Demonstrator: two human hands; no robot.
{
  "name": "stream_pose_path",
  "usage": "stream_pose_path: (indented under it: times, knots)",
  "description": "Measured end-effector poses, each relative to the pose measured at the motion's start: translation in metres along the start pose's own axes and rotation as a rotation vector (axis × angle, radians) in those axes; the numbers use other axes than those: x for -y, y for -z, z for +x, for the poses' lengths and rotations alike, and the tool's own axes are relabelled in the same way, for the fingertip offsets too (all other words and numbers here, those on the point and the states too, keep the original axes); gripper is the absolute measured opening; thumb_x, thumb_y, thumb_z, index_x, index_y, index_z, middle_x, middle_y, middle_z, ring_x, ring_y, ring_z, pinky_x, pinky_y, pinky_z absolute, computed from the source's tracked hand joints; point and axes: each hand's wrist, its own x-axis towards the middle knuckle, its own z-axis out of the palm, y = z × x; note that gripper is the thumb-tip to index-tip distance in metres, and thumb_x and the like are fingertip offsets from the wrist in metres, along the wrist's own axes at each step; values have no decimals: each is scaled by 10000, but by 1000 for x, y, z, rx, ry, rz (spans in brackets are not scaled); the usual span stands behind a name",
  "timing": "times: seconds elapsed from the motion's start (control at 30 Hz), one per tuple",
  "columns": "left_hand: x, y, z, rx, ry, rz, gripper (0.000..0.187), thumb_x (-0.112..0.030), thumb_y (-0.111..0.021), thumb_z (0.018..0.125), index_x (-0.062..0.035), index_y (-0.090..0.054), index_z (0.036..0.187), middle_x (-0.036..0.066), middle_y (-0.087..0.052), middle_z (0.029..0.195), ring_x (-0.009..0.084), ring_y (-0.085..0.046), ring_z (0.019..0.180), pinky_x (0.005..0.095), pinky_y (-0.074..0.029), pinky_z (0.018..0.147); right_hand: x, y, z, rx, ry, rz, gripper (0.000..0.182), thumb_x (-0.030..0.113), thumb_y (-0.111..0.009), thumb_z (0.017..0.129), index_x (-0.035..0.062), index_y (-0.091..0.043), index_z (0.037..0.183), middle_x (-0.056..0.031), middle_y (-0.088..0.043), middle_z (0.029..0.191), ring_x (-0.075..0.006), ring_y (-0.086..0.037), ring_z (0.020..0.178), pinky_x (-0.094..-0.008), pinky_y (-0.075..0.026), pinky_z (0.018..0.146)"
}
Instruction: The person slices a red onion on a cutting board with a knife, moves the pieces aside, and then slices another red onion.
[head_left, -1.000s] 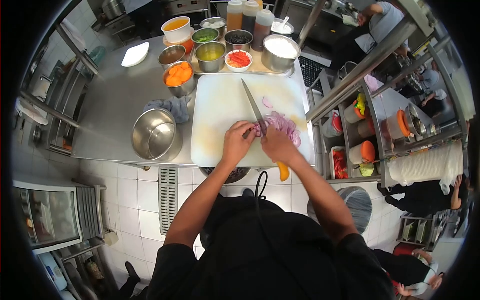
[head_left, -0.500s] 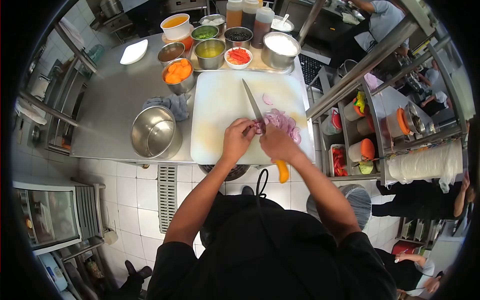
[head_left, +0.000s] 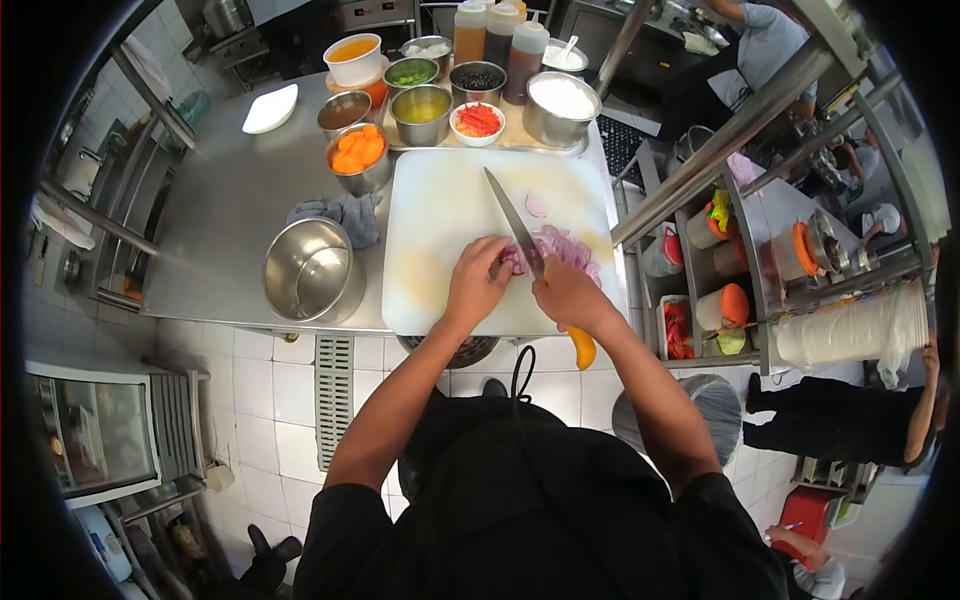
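A white cutting board (head_left: 450, 215) lies on the steel counter. My right hand (head_left: 570, 295) grips a long knife (head_left: 512, 220) with a yellow handle (head_left: 581, 349); the blade points away from me and rests on a piece of red onion (head_left: 512, 262). That piece is held down by the fingers of my left hand (head_left: 478, 280), just left of the blade. Cut red onion slices (head_left: 572, 250) are piled to the right of the blade, with one stray slice (head_left: 536, 206) farther up the board.
An empty steel bowl (head_left: 310, 268) and a grey cloth (head_left: 345, 215) sit left of the board. Behind it stand a bowl of orange pieces (head_left: 358, 152), several filled containers and sauce bottles (head_left: 497, 35). A steel rack (head_left: 780, 240) with tubs is at the right; other people work beyond.
The knife has slid back toward me and a little right, its yellow handle now lower past the counter edge. My left hand stays on the onion.
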Motion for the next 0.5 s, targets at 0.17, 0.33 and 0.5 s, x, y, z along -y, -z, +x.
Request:
stream_pose_path:
  times: [0.17,0.33,0.5]
  knots:
    - [1,10,14,203,-185,88,240,-4,-659,803,-8,-713,1037,145,-683,1051,326,-612,1062,404,-514,884,0,8,-4,-8,-9,-42,326,170,-456,913,-98,-498,1094,-268,-668,755,-351,-666,554,-457,-554,584]
    - [-15,32,17,333,118,192,193,-77,-699,811,-33,-743,994,152,-700,954,286,-684,876,361,-548,769,-5,-2,-9,-56,76,24,316,188,-482,924,-104,-501,1040,-292,-656,777,-415,-671,645,-495,-549,672]
    - [-11,36,9,216,255,149,142,-120,-693,806,-37,-762,899,165,-712,901,305,-699,804,390,-553,775,-19,-44,-4,-211,176,-78,323,226,-525,937,-64,-513,1079,-325,-650,902,-496,-642,860,-564,-502,812]
